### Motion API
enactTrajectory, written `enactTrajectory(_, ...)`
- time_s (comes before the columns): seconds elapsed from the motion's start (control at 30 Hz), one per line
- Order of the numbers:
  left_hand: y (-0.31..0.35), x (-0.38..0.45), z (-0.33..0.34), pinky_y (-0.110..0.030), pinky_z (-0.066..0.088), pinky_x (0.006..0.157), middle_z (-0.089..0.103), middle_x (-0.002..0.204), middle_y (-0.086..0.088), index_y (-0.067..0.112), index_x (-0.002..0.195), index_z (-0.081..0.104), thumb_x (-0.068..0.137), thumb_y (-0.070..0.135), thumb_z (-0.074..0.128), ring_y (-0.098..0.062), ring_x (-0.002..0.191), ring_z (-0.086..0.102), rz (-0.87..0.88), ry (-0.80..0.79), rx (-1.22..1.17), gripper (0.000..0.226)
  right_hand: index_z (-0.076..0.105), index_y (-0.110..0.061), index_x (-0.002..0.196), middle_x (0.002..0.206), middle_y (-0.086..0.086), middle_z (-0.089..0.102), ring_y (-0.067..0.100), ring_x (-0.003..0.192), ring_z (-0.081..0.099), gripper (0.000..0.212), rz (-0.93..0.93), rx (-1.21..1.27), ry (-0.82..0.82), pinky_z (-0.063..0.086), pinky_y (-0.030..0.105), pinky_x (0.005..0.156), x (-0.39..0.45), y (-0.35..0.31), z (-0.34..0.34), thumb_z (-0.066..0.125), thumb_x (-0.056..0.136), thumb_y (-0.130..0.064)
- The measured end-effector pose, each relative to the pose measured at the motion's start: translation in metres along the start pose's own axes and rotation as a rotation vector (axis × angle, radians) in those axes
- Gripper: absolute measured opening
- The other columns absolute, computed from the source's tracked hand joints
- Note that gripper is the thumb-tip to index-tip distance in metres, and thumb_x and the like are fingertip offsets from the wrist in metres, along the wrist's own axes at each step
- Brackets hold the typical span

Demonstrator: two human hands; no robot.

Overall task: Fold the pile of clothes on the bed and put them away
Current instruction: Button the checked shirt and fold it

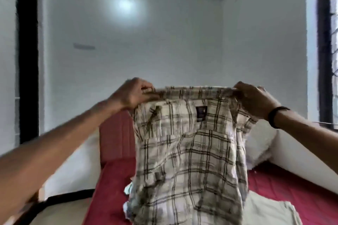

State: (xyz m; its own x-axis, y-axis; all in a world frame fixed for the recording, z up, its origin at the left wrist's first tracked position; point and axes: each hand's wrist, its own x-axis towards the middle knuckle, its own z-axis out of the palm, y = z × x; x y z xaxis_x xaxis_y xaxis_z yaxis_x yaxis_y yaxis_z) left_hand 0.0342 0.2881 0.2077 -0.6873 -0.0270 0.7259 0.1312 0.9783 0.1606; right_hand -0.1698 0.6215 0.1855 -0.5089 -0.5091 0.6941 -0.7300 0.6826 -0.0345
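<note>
There is a single view, from the person's head. It looks forward, tilted only slightly down, across the bed [285, 186] toward the far white wall [164, 42]. The raised plaid shirt [186, 151] hangs close before the lens. The doorway [27, 60] borders the left edge, and the window [327, 51] the right.

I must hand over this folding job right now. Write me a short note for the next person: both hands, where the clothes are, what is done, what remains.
Left hand and right hand each pinch one end of the top edge of the cream checked cotton shirt, which hangs unfolded in the air above the red bed sheet.
A pale beige garment lies on the bed lower right; other pale clothes show behind the shirt.
Done: shirt picked up and spread.
Left: fold this shirt, fold the rest, put everything away.
</note>
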Motion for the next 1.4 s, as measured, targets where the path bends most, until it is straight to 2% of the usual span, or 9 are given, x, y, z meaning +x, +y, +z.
enactTrajectory(0.2,0.05,0.007,-0.118,-0.044,0.055,0.086,0.077,0.103,-0.018,0.01,0.104,0.079,0.091,0.031,0.076,-0.04,0.103,0.071,-0.063,0.497,0.379,0.025,0.063,-0.024,0.086,0.079,0.01,0.069,0.037,0.082,0.07,0.018,0.251,0.354,0.304,0.05,0.037,0.068,-0.006,-0.03,-0.035,0.067,0.095,-0.038)
enactTrajectory(0.4,0.074,-0.01,-0.184,-0.035,0.05,0.074,0.077,0.095,-0.015,0.011,0.102,0.077,0.092,0.034,0.074,-0.033,0.092,0.072,-0.151,0.824,0.249,0.026,0.064,-0.006,0.09,0.088,0.024,0.064,0.044,0.088,0.062,0.033,0.195,0.427,0.596,0.043,0.041,0.072,0.021,-0.059,-0.13,0.052,0.103,-0.034)
enactTrajectory(0.53,0.098,-0.006,-0.248,-0.028,0.05,0.074,0.075,0.099,-0.013,0.005,0.108,0.075,0.092,0.036,0.073,-0.025,0.091,0.071,-0.109,0.994,0.084,0.035,0.062,-0.015,0.066,0.061,-0.002,0.058,0.014,0.056,0.055,0.034,0.11,0.813,0.732,0.042,0.034,0.064,0.043,-0.071,-0.193,0.065,0.089,-0.041)
enactTrajectory(0.77,0.122,0.019,-0.382,-0.029,0.049,0.073,0.076,0.093,-0.012,0.011,0.091,0.076,0.074,0.078,0.072,-0.026,0.089,0.069,-0.083,0.685,0.323,0.069,0.053,-0.021,0.062,0.059,-0.001,0.057,0.025,0.065,0.063,0.053,-0.274,0.461,0.882,0.047,0.038,0.06,0.068,-0.091,-0.314,0.073,0.084,-0.066)
enactTrajectory(0.87,0.087,0.033,-0.392,-0.036,0.051,0.102,0.075,0.111,0.0,0.025,0.09,0.078,0.049,0.091,0.075,-0.018,0.106,0.066,-0.295,0.346,0.263,0.078,0.057,-0.018,0.07,0.071,0.008,0.062,0.034,0.078,0.064,0.056,-0.212,0.228,0.734,0.055,0.05,0.076,0.089,-0.091,-0.3,0.058,0.09,-0.071)
enactTrajectory(1.03,-0.032,-0.017,-0.229,-0.03,0.043,0.072,0.071,0.083,-0.006,0.006,0.089,0.081,0.082,0.051,0.078,-0.02,0.082,0.061,-0.471,0.045,0.244,0.045,0.055,-0.024,0.064,0.071,0.004,0.057,0.025,0.076,0.056,0.073,-0.021,0.05,0.307,0.053,0.051,0.086,0.088,-0.073,-0.137,0.036,0.082,-0.092)
enactTrajectory(1.13,-0.106,-0.09,-0.101,-0.029,0.034,0.062,0.057,0.065,-0.002,0.0,0.078,0.077,0.082,0.05,0.08,-0.015,0.066,0.05,-0.612,-0.087,0.126,0.05,0.05,-0.013,0.049,0.047,-0.002,0.046,0.02,0.048,0.046,0.081,0.039,0.185,0.026,0.044,0.033,0.056,0.041,-0.065,-0.014,0.055,0.066,-0.092)
enactTrajectory(1.27,-0.167,-0.224,0.049,-0.023,0.041,0.06,0.071,0.065,0.004,0.011,0.073,0.08,0.082,0.033,0.086,-0.007,0.062,0.058,-0.832,-0.236,-0.114,0.025,0.07,-0.007,0.074,0.061,0.001,0.058,0.015,0.058,0.048,0.074,0.118,0.445,-0.462,0.038,0.035,0.057,-0.05,-0.043,0.14,0.082,0.063,-0.08)
enactTrajectory(1.4,-0.191,-0.302,0.139,-0.017,0.046,0.066,0.079,0.08,0.004,0.028,0.071,0.082,0.074,0.036,0.091,-0.005,0.075,0.068,-0.966,-0.331,-0.248,0.012,0.077,-0.026,0.069,0.058,-0.009,0.055,0.006,0.055,0.044,0.026,0.099,0.581,-0.75,0.04,0.025,0.052,-0.128,-0.033,0.248,0.085,0.077,-0.049)
